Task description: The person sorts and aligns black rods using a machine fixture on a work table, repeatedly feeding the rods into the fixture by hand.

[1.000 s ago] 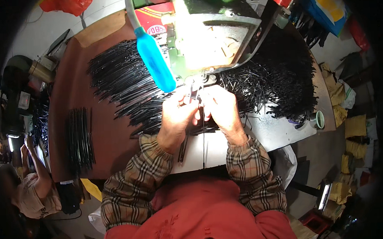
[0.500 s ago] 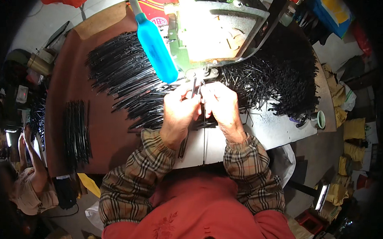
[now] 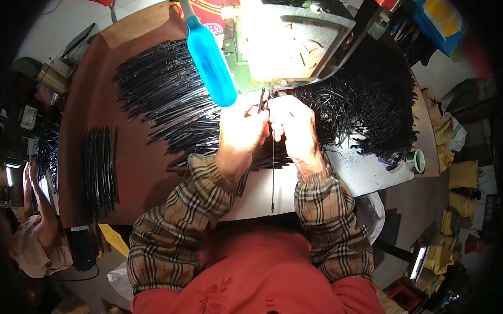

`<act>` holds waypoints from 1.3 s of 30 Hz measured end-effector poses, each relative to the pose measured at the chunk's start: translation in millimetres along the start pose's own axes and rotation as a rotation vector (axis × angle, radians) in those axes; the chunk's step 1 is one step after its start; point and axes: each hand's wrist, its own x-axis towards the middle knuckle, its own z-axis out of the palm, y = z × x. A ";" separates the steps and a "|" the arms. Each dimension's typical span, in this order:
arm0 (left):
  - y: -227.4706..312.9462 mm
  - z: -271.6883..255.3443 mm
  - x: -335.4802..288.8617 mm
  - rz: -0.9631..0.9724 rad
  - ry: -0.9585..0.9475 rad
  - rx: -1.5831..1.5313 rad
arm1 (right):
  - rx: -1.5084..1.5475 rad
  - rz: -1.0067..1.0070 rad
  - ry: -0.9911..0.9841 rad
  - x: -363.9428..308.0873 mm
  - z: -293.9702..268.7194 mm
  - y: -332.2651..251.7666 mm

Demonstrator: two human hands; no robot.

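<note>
At the green machine's [image 3: 300, 44] near side, our left hand [image 3: 239, 127] is pinching a black strip [image 3: 262, 99]. Our right hand [image 3: 296, 125] is curling beside it; we cannot tell its grip. We're probably lining the strip up, needing a steady hold next.

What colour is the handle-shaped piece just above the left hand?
The handle-shaped piece is bright blue; the head view shows it best.

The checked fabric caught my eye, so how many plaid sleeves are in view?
2: the left plaid sleeve, just below the left hand, and the right plaid sleeve, just below the right hand. Both show plainly.
</note>
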 end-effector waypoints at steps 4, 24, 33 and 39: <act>0.0 1.0 8.0 -0.017 -0.009 -0.051 | -0.039 0.028 0.040 7.4 0.7 1.1; 16.0 -8.0 -17.7 -0.118 -0.038 -0.035 | 0.082 0.104 0.011 13.1 -2.7 3.2; 32.8 -26.7 -57.9 -0.346 -0.017 0.144 | 0.131 0.123 0.041 13.3 -6.1 6.2; 27.5 -40.4 -51.2 -0.376 -0.056 0.061 | 0.169 0.122 0.055 6.9 9.0 -4.0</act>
